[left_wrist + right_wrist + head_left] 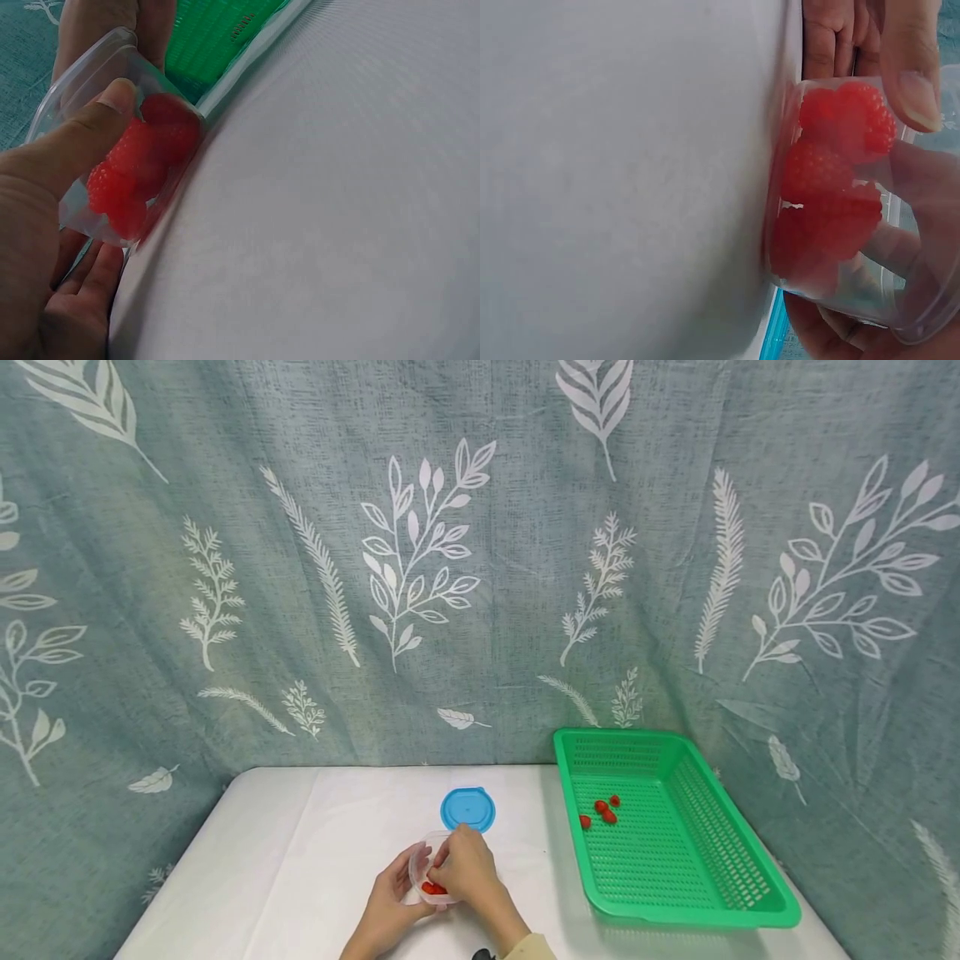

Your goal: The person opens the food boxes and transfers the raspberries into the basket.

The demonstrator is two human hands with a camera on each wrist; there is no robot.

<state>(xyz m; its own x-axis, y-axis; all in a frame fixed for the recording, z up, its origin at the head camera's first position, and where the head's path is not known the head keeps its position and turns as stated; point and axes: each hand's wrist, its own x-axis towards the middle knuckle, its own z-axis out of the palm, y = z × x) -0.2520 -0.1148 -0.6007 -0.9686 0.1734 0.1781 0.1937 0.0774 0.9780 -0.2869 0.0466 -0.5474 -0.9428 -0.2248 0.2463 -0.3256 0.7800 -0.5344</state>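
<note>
Left hand [396, 895] grips tub [90, 219]; right hand [469, 867], grip unclear (head only: berries [609, 817] in basket [675, 868]).

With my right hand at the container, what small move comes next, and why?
Probably ease the right hand out toward the green basket: its fingers reach into the clear plastic container, near the packed raspberries, the left hand steadies it, and four loose raspberries lie in the basket.
</note>
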